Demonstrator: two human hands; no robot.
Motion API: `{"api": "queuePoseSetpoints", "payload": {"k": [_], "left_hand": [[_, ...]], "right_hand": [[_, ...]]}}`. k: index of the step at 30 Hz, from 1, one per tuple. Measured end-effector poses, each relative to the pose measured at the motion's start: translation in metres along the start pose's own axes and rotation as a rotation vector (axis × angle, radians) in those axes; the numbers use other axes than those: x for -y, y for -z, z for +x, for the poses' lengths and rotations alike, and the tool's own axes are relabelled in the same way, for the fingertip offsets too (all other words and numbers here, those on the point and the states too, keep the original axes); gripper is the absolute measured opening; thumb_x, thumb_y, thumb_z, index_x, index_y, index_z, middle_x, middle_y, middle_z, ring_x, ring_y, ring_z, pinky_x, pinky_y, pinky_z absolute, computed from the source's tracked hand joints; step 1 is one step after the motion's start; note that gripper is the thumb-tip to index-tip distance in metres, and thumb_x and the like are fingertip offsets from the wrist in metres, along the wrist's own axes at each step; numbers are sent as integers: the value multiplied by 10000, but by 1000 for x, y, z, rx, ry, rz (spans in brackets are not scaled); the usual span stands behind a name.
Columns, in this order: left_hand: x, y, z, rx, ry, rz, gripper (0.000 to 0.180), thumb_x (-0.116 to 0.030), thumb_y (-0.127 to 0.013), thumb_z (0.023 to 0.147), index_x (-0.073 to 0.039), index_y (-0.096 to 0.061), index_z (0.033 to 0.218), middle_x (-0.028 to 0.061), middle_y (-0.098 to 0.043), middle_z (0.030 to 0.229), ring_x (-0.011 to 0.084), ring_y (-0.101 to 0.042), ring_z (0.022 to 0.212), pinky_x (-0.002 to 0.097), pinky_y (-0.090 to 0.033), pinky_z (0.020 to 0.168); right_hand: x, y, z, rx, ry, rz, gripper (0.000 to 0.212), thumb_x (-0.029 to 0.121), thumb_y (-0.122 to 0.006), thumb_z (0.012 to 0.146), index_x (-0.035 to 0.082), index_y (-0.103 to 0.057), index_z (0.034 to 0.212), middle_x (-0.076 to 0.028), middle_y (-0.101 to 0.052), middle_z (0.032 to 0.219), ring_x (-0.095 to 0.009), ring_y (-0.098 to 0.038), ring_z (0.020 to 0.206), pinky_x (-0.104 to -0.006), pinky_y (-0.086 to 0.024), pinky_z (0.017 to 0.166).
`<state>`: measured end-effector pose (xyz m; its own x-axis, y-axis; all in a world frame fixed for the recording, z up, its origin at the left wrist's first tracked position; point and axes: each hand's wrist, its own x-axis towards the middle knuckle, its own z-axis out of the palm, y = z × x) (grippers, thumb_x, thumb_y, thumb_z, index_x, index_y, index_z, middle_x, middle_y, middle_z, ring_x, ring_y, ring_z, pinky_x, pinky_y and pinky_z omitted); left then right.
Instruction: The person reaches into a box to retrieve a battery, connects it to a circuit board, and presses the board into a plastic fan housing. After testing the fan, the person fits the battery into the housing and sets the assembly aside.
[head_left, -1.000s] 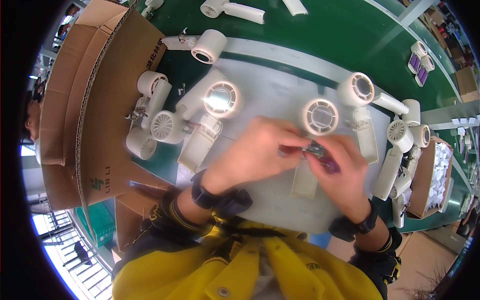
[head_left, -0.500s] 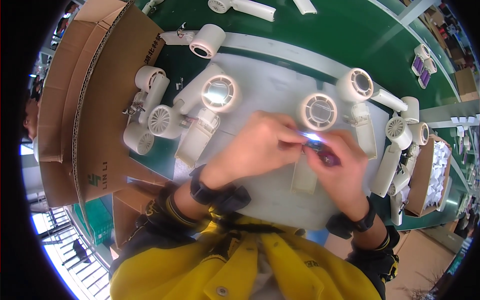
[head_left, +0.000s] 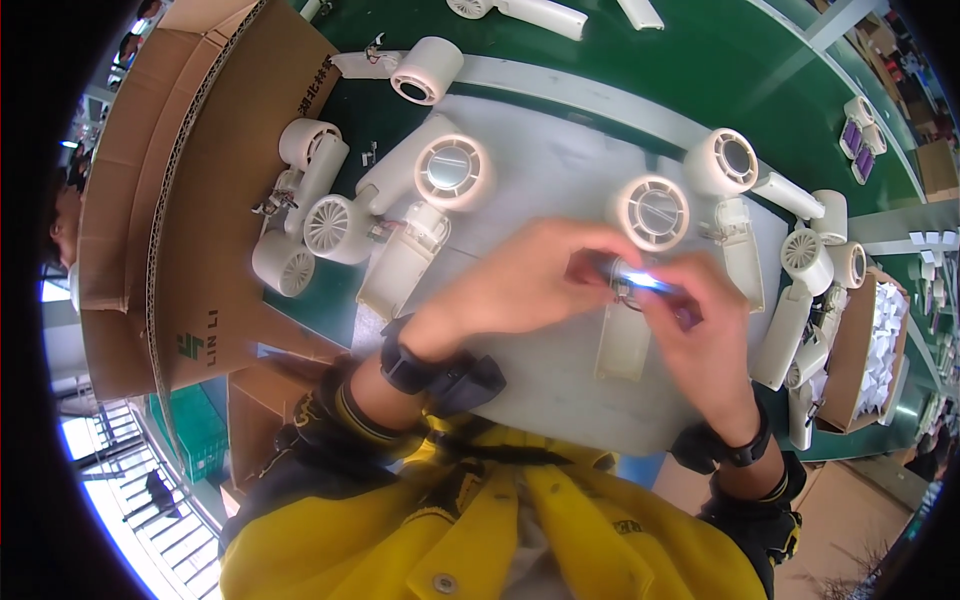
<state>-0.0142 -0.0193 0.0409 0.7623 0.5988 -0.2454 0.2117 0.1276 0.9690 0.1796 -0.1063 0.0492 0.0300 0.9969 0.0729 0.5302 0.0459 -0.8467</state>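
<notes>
In front of me my left hand [head_left: 540,280] and my right hand [head_left: 708,335] meet in a pinch, both closed on a small circuit board [head_left: 645,280] with a bright white-blue light on it. A small purple piece [head_left: 687,316] shows at my right fingers; I cannot make out whether it is joined to the board. Just below lies an open white handle shell [head_left: 622,345], partly behind my fingers. Beyond my fingertips sits the round white fan head [head_left: 655,212], its ringed face turned up. Glare and blur hide the board's details.
Left on the grey mat stand another fan head [head_left: 450,172] and an open handle with wires [head_left: 405,265]. A tall cardboard box [head_left: 235,200] borders the left. Several white fans [head_left: 803,255] and a carton of white pieces [head_left: 850,350] stand right. Purple parts [head_left: 858,150] lie far right.
The view has shifted slightly. My hands remain pinched together at the lit board, which has turned a little between the fingers; less of the purple piece shows.
</notes>
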Motion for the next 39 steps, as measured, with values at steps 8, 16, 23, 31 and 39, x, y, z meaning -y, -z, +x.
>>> {"api": "queuePoseSetpoints", "payload": {"k": [8, 16, 23, 31, 39], "left_hand": [[3, -3, 1, -14, -10, -8, 306, 95, -616, 878, -13, -639, 1163, 36, -656, 1075, 92, -620, 957, 253, -527, 848], [3, -6, 2, -33, -20, -42, 290, 94, -619, 882, -8, -642, 1152, 41, -659, 1075, 94, -624, 963, 257, -529, 846], [6, -10, 4, -102, -63, 9, 274, 89, -620, 858, -5, -683, 1108, 64, -697, 998, 116, -665, 906, 262, -542, 784], [4, -8, 6, -140, -366, 423, 303, 53, -642, 800, -74, -753, 1051, 131, -708, 936, 239, -696, 772, 310, -555, 674], [4, -10, 7, -159, -292, 311, 272, 8, -665, 833, -111, -761, 1059, 134, -690, 965, 238, -679, 787, 323, -541, 683]], "right_hand": [[-2, -3, -2, -39, 44, -51, 164, -7, -723, 802, 15, -655, 950, -111, -623, 895, -234, -654, 643, -325, -511, 550], [1, 0, -2, -35, 50, -105, 161, -3, -724, 800, 21, -658, 945, -113, -622, 881, -253, -635, 622, -339, -505, 546], [-2, -1, -2, -40, 83, -151, 157, 13, -735, 803, 22, -653, 936, -118, -625, 877, -255, -640, 626, -339, -509, 545], [-1, 4, 1, 87, -82, -159, 278, 68, -766, 806, 15, -568, 994, -132, -627, 826, -264, -660, 628, -329, -524, 539], [-1, 7, -1, 145, 269, -413, 424, 172, -827, 755, 36, -532, 1029, -148, -621, 940, -275, -651, 770, -357, -523, 602]]}}
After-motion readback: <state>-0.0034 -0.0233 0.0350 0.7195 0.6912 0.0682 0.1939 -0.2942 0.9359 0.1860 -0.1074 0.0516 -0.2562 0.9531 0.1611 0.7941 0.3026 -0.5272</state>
